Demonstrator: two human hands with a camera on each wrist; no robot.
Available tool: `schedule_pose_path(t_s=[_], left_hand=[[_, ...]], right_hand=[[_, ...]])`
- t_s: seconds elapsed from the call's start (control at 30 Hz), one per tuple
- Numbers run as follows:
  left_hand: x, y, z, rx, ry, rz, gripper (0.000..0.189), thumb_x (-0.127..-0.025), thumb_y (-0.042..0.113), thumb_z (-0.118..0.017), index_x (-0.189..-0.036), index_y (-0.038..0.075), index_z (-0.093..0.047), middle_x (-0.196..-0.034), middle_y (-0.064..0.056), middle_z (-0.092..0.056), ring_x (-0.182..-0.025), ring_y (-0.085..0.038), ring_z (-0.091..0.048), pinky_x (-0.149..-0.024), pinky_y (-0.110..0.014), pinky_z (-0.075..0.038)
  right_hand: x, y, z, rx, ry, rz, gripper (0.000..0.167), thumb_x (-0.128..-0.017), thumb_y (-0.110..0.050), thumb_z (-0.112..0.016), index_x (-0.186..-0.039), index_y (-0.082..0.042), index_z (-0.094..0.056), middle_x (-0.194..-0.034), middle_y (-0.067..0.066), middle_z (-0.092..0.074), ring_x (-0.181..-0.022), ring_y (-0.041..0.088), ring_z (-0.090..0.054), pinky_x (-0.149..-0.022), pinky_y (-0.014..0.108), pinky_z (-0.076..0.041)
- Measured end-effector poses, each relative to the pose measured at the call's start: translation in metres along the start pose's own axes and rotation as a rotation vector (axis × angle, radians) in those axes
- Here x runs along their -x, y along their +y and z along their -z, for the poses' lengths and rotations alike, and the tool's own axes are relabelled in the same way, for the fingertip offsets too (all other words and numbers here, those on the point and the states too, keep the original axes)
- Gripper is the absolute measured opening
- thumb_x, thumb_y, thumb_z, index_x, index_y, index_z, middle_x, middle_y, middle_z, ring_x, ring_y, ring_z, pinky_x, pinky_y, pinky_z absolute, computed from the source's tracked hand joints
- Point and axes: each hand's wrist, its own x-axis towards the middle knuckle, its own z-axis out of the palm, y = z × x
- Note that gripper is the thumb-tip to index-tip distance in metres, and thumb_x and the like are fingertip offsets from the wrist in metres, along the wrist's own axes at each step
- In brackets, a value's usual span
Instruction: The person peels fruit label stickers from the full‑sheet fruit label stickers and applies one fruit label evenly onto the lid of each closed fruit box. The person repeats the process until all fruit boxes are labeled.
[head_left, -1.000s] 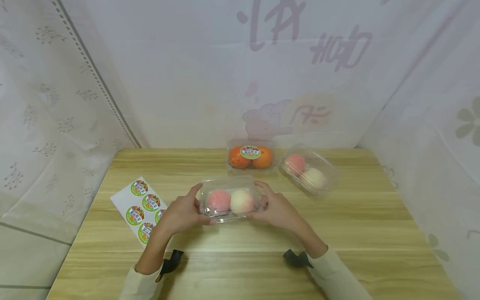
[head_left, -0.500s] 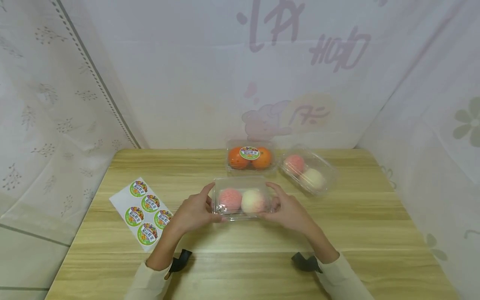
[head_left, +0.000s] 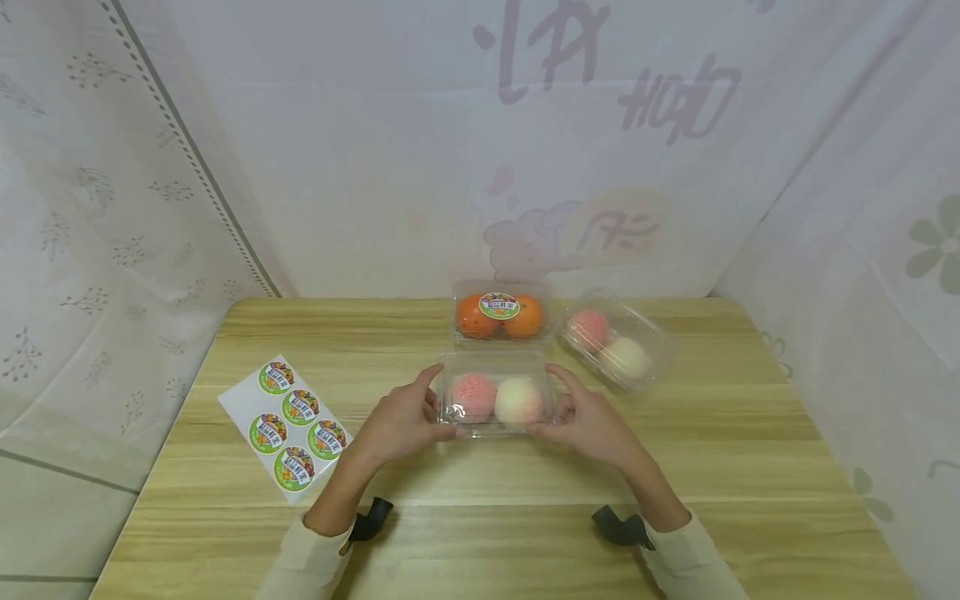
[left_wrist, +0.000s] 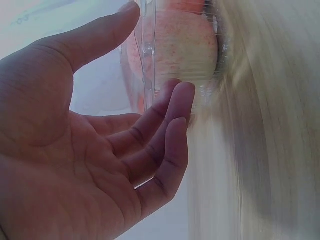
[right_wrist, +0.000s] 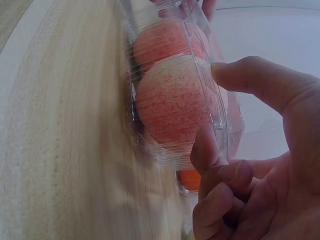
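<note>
My left hand (head_left: 401,423) and right hand (head_left: 596,429) grip a clear plastic fruit box (head_left: 491,360) by its two ends, over the middle of the table. Through its walls show a pink peach (head_left: 472,397) and a cream peach with a pink blush (head_left: 519,401). In the left wrist view the thumb is at the box's rim (left_wrist: 149,55), and the other fingers bend below it. The right wrist view has the right thumb and index finger at the near end, beside the blushed peach (right_wrist: 172,100). The lid is down and carries no visible sticker.
Behind stands a stickered box of orange fruits (head_left: 500,321). To its right, a second box of peaches (head_left: 626,360) sits at an angle. A sheet of round fruit stickers (head_left: 240,398) lies on the left of the wooden table (head_left: 480,542). Patterned cloth (head_left: 360,167) hangs behind.
Both hands have carried the box of peaches to the right, into line in front of the box of oranges. More of the sticker sheet shows beside the left arm.
</note>
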Motion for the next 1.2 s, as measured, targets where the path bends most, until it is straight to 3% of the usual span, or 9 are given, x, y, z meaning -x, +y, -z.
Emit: schedule_pose_path(t_s=[0.33,0.53,0.87,1.1,1.2], left_hand=[[0.012,-0.004,0.007,0.045,0.025,0.007,0.098,-0.088,0.039,-0.094,-0.166,0.007,-0.044,-0.12,-0.006,-0.075,-0.092,-0.013,-0.073,-0.089,-0.047,-0.06],[0.027,-0.018,0.025,0.056,0.068,0.02,0.083,-0.095,0.034,-0.088,-0.164,0.007,-0.049,-0.124,-0.009,-0.074,-0.098,-0.017,-0.075,-0.082,-0.041,-0.061],[0.061,-0.073,0.071,-0.024,0.24,0.083,0.064,-0.105,0.037,-0.077,-0.155,0.002,-0.058,-0.12,-0.008,-0.076,-0.107,-0.03,-0.076,-0.082,-0.046,-0.062],[0.083,-0.119,0.108,-0.137,0.389,0.21,0.06,-0.108,0.039,-0.071,-0.148,-0.005,-0.06,-0.118,-0.021,-0.076,-0.105,-0.041,-0.075,-0.068,-0.04,-0.055],[0.085,-0.138,0.119,-0.17,0.422,0.261,0.063,-0.108,0.037,-0.071,-0.147,-0.011,-0.057,-0.126,-0.029,-0.071,-0.111,-0.047,-0.07,-0.071,-0.046,-0.055]], right_hand=[[0.002,0.0,0.003,0.009,-0.005,0.012,0.105,-0.091,-0.037,-0.093,-0.17,-0.005,-0.033,-0.073,-0.004,-0.064,-0.063,0.014,-0.055,-0.06,0.029,-0.047],[0.003,-0.002,0.005,0.017,-0.003,0.007,0.105,-0.092,-0.039,-0.092,-0.171,-0.004,-0.032,-0.072,-0.003,-0.063,-0.062,0.014,-0.054,-0.059,0.029,-0.046],[0.004,-0.004,0.005,0.015,-0.001,-0.004,0.106,-0.091,-0.04,-0.093,-0.171,-0.006,-0.034,-0.072,-0.003,-0.062,-0.061,0.011,-0.051,-0.058,0.028,-0.044],[0.004,-0.004,0.004,0.005,-0.009,0.013,0.106,-0.091,-0.04,-0.093,-0.171,-0.005,-0.032,-0.073,-0.003,-0.062,-0.063,0.013,-0.053,-0.06,0.028,-0.046],[0.004,-0.004,0.005,0.024,-0.007,0.015,0.106,-0.092,-0.04,-0.092,-0.171,-0.005,-0.032,-0.073,-0.004,-0.062,-0.064,0.013,-0.053,-0.06,0.029,-0.046]])
